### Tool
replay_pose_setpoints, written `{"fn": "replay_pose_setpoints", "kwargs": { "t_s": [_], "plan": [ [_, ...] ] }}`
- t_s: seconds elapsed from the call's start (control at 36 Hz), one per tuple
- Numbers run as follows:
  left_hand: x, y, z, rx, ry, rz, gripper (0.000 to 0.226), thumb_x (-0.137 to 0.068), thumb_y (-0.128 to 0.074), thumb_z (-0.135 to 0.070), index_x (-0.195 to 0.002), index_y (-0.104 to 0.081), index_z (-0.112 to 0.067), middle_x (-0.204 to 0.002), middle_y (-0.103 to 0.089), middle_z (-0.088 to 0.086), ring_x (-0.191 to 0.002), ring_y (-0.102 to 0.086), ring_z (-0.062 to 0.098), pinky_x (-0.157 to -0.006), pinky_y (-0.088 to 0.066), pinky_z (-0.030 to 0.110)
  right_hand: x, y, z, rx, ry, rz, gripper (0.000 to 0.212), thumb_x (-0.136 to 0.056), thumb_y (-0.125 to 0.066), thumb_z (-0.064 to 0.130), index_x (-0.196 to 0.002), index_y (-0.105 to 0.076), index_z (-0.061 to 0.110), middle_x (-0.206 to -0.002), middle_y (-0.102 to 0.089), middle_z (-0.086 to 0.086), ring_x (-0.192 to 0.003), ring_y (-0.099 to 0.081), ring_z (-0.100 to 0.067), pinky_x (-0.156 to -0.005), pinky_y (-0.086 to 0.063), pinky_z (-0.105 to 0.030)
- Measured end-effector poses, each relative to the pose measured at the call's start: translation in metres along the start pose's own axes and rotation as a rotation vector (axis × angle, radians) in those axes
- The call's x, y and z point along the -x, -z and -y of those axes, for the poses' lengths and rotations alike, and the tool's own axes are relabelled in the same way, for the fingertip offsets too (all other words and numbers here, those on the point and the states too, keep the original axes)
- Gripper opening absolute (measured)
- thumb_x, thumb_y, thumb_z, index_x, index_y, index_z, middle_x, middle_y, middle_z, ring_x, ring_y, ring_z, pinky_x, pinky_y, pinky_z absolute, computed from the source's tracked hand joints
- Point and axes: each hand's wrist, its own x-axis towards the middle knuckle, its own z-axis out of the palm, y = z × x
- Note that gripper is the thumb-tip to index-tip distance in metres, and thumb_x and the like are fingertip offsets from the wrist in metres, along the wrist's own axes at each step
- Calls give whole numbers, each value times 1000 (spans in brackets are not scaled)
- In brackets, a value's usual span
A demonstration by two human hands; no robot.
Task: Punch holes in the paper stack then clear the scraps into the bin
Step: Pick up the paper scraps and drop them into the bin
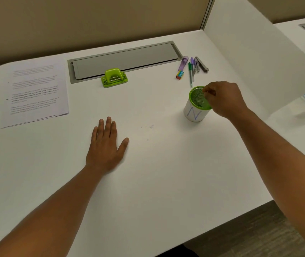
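A stack of printed paper (36,91) lies at the left of the white desk (166,173). A green hole punch (114,77) stands at the back, in front of a grey cable tray. The bin is a green mesh cup (194,110) wrapped in white paper with a blue N. My right hand (223,98) hovers over the cup's rim with fingertips pinched together; I cannot tell whether they hold scraps. A few tiny paper scraps (150,127) lie on the desk left of the cup. My left hand (106,145) rests flat on the desk, fingers apart.
Pens, a purple marker and a metal stapler (194,66) lie behind the cup, next to a small eraser (180,74). A grey cable tray lid (125,60) is set into the desk. A white divider panel (259,58) rises at the right.
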Motion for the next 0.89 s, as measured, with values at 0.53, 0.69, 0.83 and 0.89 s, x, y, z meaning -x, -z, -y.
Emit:
{"fn": "replay_pose_setpoints", "kwargs": {
  "t_s": [0.53, 0.69, 0.83, 0.89],
  "plan": [
    [-2, -9, 4, 19, -8, -22, 80, -99, -13, -64, -157, -12, -9, -167, -1, 6, -153, 7, 23, -124, -3, 42, 59, -71, 69, -307, 187, 248, 24, -85, -73, 32, -101, -70, 14, -85, -67, -5, -79, -63, -20, -78, -50, -35],
    [-3, -7, 4, 6, -11, -26, 80, -99, -12, -63, -157, -13, -8, -166, -3, 8, -153, 4, 25, -124, -6, 43, 74, -128, 72, -200, 164, 366, 31, -77, -72, 52, -81, -55, 27, -77, -52, 10, -76, -51, -13, -58, -33, -26],
    [-3, -7, 4, -8, -11, -17, 81, -98, -10, -63, -157, -13, -8, -166, -2, 8, -153, 4, 26, -124, -8, 44, 67, -136, 77, -138, 191, 334, 34, -78, -69, 55, -78, -54, 24, -75, -53, 8, -75, -50, -16, -62, -37, -31],
    [-2, -7, 4, -8, -11, -19, 81, -98, -11, -63, -157, -13, -8, -166, -3, 8, -153, 4, 26, -124, -7, 44, 61, -135, 81, -138, 174, 350, 34, -79, -69, 52, -78, -55, 22, -77, -55, 5, -76, -51, -18, -64, -40, -33]
  ]
}}
